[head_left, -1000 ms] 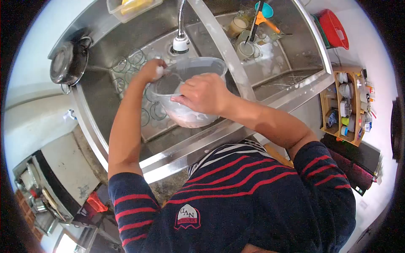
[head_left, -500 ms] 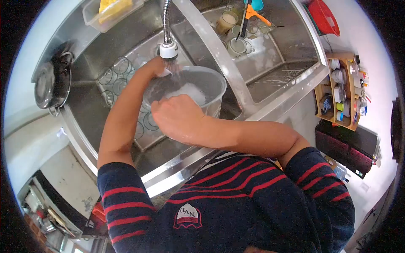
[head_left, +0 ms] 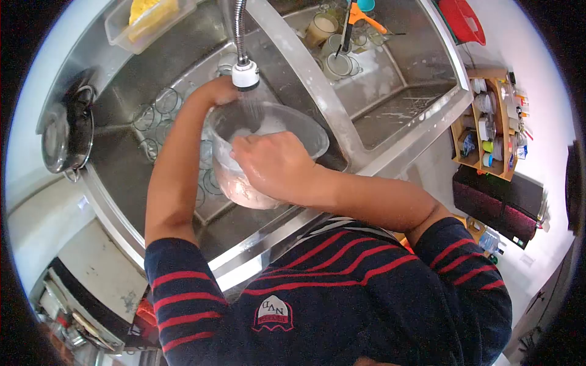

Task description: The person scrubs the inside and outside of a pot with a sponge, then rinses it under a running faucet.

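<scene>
A translucent plastic tub (head_left: 247,194) with foamy water in it is held tilted in the left basin, under running water from the white spray head (head_left: 245,75). My right hand (head_left: 271,161) is closed over the near rim, its fingers partly hidden inside. My left hand (head_left: 220,91) grips the far left rim just beside the spray head; its fingertips are hidden. Several clear drinking glasses (head_left: 148,117) rest on the basin floor, left of and below the tub.
In the right basin stand several glasses (head_left: 339,63), a cup of cloudy liquid (head_left: 321,29) and an orange-handled tool (head_left: 368,19). A dark pot (head_left: 58,137) sits at the left edge. The plastic box (head_left: 122,35) at the top holds something yellow. A steel divider (head_left: 317,79) separates the basins.
The tub has tipped so that more of its near wall shows below my right hand. My right hand has shifted slightly to the right, and my left hand slightly to the left.
</scene>
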`<action>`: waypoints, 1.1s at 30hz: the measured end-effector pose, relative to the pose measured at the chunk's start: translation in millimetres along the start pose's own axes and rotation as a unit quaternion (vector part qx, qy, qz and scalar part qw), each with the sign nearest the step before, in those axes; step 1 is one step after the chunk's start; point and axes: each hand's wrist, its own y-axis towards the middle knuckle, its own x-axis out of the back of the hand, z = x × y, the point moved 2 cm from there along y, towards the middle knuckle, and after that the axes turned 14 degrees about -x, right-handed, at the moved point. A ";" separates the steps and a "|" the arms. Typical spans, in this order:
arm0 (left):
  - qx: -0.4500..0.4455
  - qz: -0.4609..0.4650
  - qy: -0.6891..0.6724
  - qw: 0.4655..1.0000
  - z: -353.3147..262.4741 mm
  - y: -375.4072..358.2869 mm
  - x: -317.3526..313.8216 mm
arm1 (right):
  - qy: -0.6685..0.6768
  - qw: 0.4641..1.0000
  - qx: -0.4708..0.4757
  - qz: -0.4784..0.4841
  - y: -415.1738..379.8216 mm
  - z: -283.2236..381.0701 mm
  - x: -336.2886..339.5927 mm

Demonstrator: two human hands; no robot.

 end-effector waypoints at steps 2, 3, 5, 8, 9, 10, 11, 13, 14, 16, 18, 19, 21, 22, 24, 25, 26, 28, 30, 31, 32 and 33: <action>0.168 0.029 -0.112 0.979 -43.4 -29.4 39.9 | 0.002 1.000 -0.001 -0.006 -1.3 -3.0 -5.4; 0.302 -0.037 -0.291 0.907 -88.3 -52.1 55.5 | 0.000 1.000 0.003 -0.012 -0.7 -3.9 -8.4; 0.343 -0.083 -0.329 0.876 -141.0 -77.0 64.6 | 0.000 1.000 0.008 -0.022 0.5 -6.7 -19.7; 0.354 -0.141 -0.359 0.852 -142.3 -95.8 45.3 | -0.022 0.999 0.033 -0.016 -1.5 -3.5 -26.7; 0.323 -0.152 -0.350 0.866 -138.6 -101.1 38.0 | -0.044 0.998 0.052 -0.002 -2.2 -0.8 -28.2; 0.330 -0.189 -0.366 0.849 -132.5 -107.1 34.7 | -0.043 0.997 0.060 -0.003 -3.1 -0.4 -28.7; 0.333 -0.196 -0.363 0.848 -139.7 -113.1 33.0 | -0.033 0.996 0.077 -0.010 -5.7 -2.5 -28.7; 0.315 -0.274 -0.359 0.834 -156.0 -123.0 30.0 | -0.025 0.995 0.095 -0.020 -13.3 -10.1 -27.4; 0.316 -0.278 -0.358 0.833 -159.0 -126.6 26.4 | -0.026 0.992 0.123 -0.016 -19.8 -13.7 -27.4; 0.320 -0.254 -0.129 0.903 -162.6 -137.0 20.2 | -0.025 0.987 0.156 -0.013 -33.0 -20.4 -30.2; 0.327 -0.291 -0.158 0.885 -165.6 -146.4 8.4 | 0.003 0.981 0.193 -0.013 -44.6 -27.3 -33.5; 0.331 -0.323 -0.191 0.866 -166.5 -150.9 2.5 | 0.004 0.980 0.197 -0.013 -48.6 -32.0 -34.7; 0.348 -0.340 -0.182 0.854 -173.8 -154.1 -0.4 | -0.015 0.975 0.222 -0.001 -52.6 -39.7 -37.2; 0.362 -0.355 -0.174 0.844 -177.3 -156.0 -1.1 | -0.013 0.973 0.228 -0.001 -54.9 -43.8 -38.6; 0.367 -0.378 -0.163 0.834 -197.1 -153.4 2.4 | 0.000 0.968 0.251 -0.005 -56.3 -51.1 -34.5; 0.371 -0.397 -0.156 0.825 -204.5 -153.4 3.4 | 0.001 0.967 0.256 -0.005 -50.8 -57.1 -31.9; 0.375 -0.399 -0.154 0.823 -206.5 -156.3 0.9 | 0.046 0.960 0.274 -0.027 -40.5 -60.9 -22.8; 0.375 -0.382 -0.107 0.838 -204.2 -160.9 -4.3 | 0.093 0.949 0.297 -0.052 -15.0 -68.6 -2.1; 0.313 -0.434 -0.031 0.844 -206.1 -159.3 -14.3 | 0.110 0.936 0.332 0.025 7.4 -74.8 14.7; 0.247 -0.479 0.040 0.841 -209.7 -159.8 -17.6 | 0.111 0.936 0.334 0.024 15.0 -76.0 17.4; 0.248 -0.480 0.042 0.840 -222.5 -157.9 -15.5 | 0.139 0.932 0.329 0.053 23.0 -75.9 19.4; 0.224 -0.481 -0.012 0.848 -242.9 -152.4 -12.0 | 0.166 0.927 0.325 0.083 30.7 -76.3 21.2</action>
